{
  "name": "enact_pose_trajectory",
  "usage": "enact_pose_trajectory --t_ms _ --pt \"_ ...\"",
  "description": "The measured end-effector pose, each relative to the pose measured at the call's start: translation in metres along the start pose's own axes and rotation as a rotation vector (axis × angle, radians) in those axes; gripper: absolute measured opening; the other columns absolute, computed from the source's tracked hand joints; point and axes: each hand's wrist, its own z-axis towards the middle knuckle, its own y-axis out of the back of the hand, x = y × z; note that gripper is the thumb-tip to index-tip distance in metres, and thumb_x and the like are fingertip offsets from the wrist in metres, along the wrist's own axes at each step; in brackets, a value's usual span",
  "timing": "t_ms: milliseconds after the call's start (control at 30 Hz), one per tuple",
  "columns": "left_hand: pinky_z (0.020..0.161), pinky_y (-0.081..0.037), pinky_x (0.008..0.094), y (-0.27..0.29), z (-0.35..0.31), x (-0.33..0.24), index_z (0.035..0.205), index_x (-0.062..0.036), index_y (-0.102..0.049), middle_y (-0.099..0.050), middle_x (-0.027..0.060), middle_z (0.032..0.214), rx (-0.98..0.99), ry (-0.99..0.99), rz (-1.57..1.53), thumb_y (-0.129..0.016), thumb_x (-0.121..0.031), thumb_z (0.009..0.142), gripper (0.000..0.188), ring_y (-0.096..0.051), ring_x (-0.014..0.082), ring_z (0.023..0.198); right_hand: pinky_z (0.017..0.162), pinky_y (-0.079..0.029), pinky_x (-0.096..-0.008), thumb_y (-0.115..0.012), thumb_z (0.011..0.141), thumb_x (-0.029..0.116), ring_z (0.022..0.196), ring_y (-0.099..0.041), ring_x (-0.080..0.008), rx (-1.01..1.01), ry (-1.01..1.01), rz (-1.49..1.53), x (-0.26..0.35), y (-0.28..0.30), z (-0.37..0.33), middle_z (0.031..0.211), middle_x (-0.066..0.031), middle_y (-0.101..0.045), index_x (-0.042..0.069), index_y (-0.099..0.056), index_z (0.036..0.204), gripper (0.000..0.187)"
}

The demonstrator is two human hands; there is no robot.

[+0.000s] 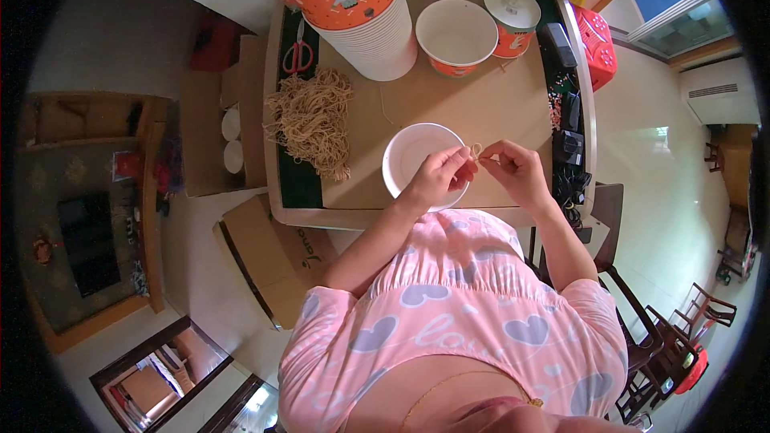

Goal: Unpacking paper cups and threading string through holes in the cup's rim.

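Observation:
Between my two hands is a short piece of tan string (476, 149), bent into a small loop. My left hand (439, 176) is closed in a pinch on one side of it, over the rim of a white paper tub (399, 162). My right hand (517, 172) pinches the string from the other side, just right of the tub. A tangled heap of the same tan string (314, 120) lies to the left on the cardboard sheet (365, 116). One loose strand (385, 104) lies apart from the heap.
A tall stack of paper tubs (373, 36), orange and green at its top, stands at the back. Red-handled scissors (297, 56) lie left of it. An open white tub (457, 32) and a lidded tub (513, 20) stand back right. Black adapters and cables (569, 147) line the right edge.

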Motion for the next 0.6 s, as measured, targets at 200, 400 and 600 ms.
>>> enact_pose_trajectory --t_ms 200,400,600 --pt "0.058 -0.038 0.0174 0.001 0.001 0.003 0.085 -0.0074 -0.055 -0.053 -0.0034 0.074 0.086 -0.066 0.005 -0.046 -0.018 0.096 0.018 -0.045 0.0025 0.062 0.046 -0.021 -0.0196 -0.063 0.082 0.001 0.052 -0.028 -0.0004 0.036 0.025 0.062 0.004 -0.002 0.000 0.057 0.0081 -0.037 0.003 -0.063 0.088 0.006" --pt "0.058 -0.038 0.0174 0.004 0.003 0.007 0.086 -0.0069 -0.055 -0.054 -0.0033 0.074 0.086 -0.179 0.091 -0.047 -0.017 0.096 0.016 -0.046 0.0025 0.064 0.048 -0.024 -0.0178 -0.061 0.085 0.002 0.055 -0.032 0.0007 0.055 -0.026 0.161 -0.006 -0.004 0.002 0.062 0.0074 -0.046 0.000 -0.062 0.089 0.005" --pt "0.060 -0.040 0.0174 0.005 0.002 0.002 0.086 -0.0063 -0.055 -0.054 -0.0030 0.073 -0.010 -0.092 0.101 -0.048 -0.022 0.096 0.020 -0.049 0.0035 0.065 0.047 -0.022 -0.0185 -0.063 0.084 0.003 0.054 -0.030 0.0000 0.039 -0.022 0.099 -0.007 -0.002 0.002 0.060 0.0080 -0.042 0.002 -0.063 0.088 0.005"
